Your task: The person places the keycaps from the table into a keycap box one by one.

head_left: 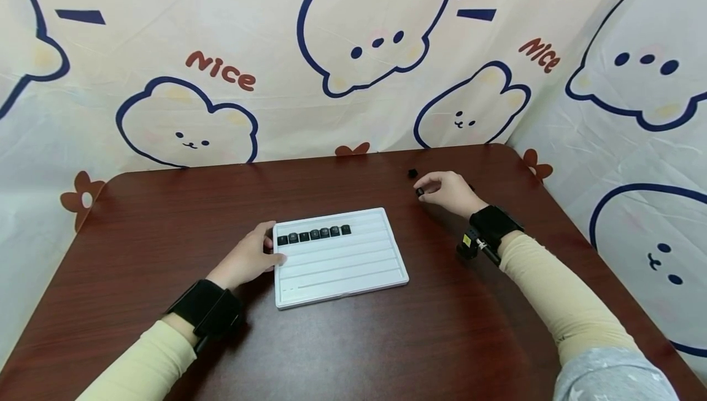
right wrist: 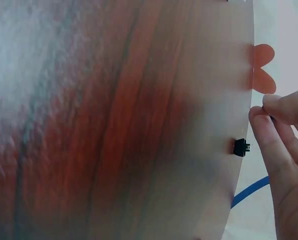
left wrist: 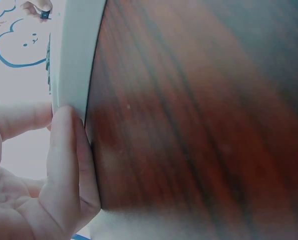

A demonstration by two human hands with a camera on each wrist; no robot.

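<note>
A white ridged tray (head_left: pixel 342 266) lies at a slant on the table, with a row of several black keycaps (head_left: pixel 315 234) along its upper left part. My left hand (head_left: pixel 251 256) grips the tray's left edge, thumb over the rim. In the left wrist view, fingers of the left hand (left wrist: pixel 64 165) press against the tray's side wall (left wrist: pixel 79 55). Beyond the tray's upper right corner, my right hand (head_left: pixel 450 192) pinches a small black keycap (head_left: pixel 420 192) between thumb and fingertips. In the right wrist view the fingers mostly hide this keycap.
Another black keycap (head_left: pixel 412 173) lies near the table's back edge, just past the right hand; the right wrist view shows this loose keycap (right wrist: pixel 241 147) on its side. The dark brown table (head_left: pixel 353 352) meets a printed cloth (head_left: pixel 331 118) at the back and right.
</note>
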